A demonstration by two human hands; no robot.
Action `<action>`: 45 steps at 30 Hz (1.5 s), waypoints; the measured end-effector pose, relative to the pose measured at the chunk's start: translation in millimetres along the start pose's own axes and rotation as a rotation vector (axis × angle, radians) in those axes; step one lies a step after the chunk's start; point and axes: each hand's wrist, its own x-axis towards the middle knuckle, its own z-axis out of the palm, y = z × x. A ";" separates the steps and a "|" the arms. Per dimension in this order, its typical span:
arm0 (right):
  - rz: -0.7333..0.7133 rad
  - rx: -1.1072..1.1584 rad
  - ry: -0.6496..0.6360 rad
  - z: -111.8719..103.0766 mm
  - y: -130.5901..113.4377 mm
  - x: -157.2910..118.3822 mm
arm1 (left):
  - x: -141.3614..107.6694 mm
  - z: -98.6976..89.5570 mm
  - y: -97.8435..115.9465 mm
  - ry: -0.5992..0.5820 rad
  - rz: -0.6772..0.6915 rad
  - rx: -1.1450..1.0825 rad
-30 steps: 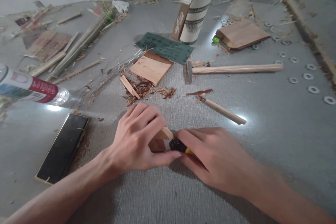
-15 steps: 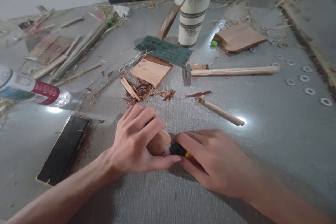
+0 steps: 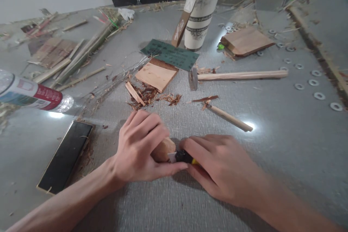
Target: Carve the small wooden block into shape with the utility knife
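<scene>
My left hand (image 3: 143, 146) is closed around a piece of wood (image 3: 164, 149), whose pale rounded end shows beyond the fingers. My right hand (image 3: 220, 168) grips a utility knife (image 3: 184, 156) with a black front and a bit of yellow body. The knife's short blade lies against the wood's near end. My left thumb stretches along under the knife, its tip close to the right fingers. Most of the wood and the knife's handle are hidden in my hands.
Ahead lie a wood block (image 3: 157, 74), bark shavings (image 3: 143, 94), green sandpaper (image 3: 171, 55), a hammer (image 3: 239, 75) and a thin stick (image 3: 230, 116). A paper cup (image 3: 199, 18) stands behind. Left are a phone-like black slab (image 3: 65, 157) and a bottle (image 3: 35, 92); washers (image 3: 313, 82) lie right.
Both hands keep their holds at nearly the same spot. More of the knife blade shows against the wood now. The brown-handled tool by the cup appears shifted slightly right.
</scene>
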 end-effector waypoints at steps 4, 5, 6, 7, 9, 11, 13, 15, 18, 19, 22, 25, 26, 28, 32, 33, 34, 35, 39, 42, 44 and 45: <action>0.002 -0.011 0.042 -0.9 -2.2 0.3 | 0.3 -1.2 0.2 -0.007 -0.005 0.007; 0.005 -0.012 0.051 -1.1 -2.8 0.2 | 0.4 -1.4 0.3 -0.008 -0.006 0.008; 0.007 -0.013 0.061 -1.2 -3.3 0.0 | 0.6 -1.6 0.4 -0.007 -0.008 0.008; 0.010 -0.015 0.070 -1.2 -3.8 -0.2 | 0.7 -1.8 0.4 -0.006 -0.009 0.006; 0.011 -0.015 0.090 -0.8 -4.6 -0.6 | 0.9 -2.0 0.5 -0.006 -0.008 0.000; 0.011 -0.019 0.106 -0.2 -5.1 -1.0 | 0.9 -2.1 0.7 -0.003 0.000 -0.004; 0.011 -0.025 0.115 0.4 -5.5 -0.9 | 1.0 -2.3 0.8 -0.003 0.001 -0.007; 0.012 -0.028 0.122 0.6 -5.6 -0.6 | 1.0 -2.3 0.9 -0.001 -0.004 -0.007; 0.015 -0.025 0.129 0.6 -5.2 0.0 | 0.8 -2.3 0.9 0.005 -0.005 -0.010; 0.013 -0.024 0.132 0.7 -5.0 0.0 | 0.7 -2.2 0.9 0.007 -0.002 -0.010; 0.010 -0.016 0.131 1.0 -5.1 -0.6 | 0.4 -2.3 0.8 0.006 0.003 -0.012; 0.013 -0.011 0.125 1.2 -5.8 -1.5 | 0.6 -2.4 0.7 0.007 0.005 -0.018; 0.012 -0.011 0.126 1.1 -6.0 -1.7 | 0.7 -2.4 0.7 0.009 0.006 -0.017; 0.010 -0.012 0.134 1.0 -6.2 -1.8 | 0.9 -2.4 0.7 0.013 0.008 -0.014; 0.014 -0.012 0.141 1.4 -6.0 -1.1 | 0.7 -2.2 0.6 0.015 0.004 -0.020; 0.015 -0.012 0.138 1.7 -6.0 -0.9 | 0.6 -2.2 0.6 0.013 0.002 -0.020; 0.016 -0.012 0.135 1.9 -6.0 -0.8 | 0.6 -2.3 0.6 0.011 -0.001 -0.018; 0.016 -0.011 0.134 2.0 -6.0 -0.6 | 0.6 -2.4 0.7 0.011 -0.003 -0.015; 0.010 -0.013 0.139 2.0 -6.5 -0.7 | 1.0 -2.9 0.9 0.005 -0.003 -0.012; 0.009 -0.012 0.138 1.8 -7.1 -1.3 | 1.4 -3.0 0.6 0.008 0.005 -0.020; 0.009 -0.011 0.142 1.9 -7.5 -1.6 | 1.6 -3.0 0.3 0.010 0.006 -0.024; 0.006 -0.014 0.147 1.9 -7.5 -1.6 | 1.6 -3.1 0.3 0.007 0.004 -0.024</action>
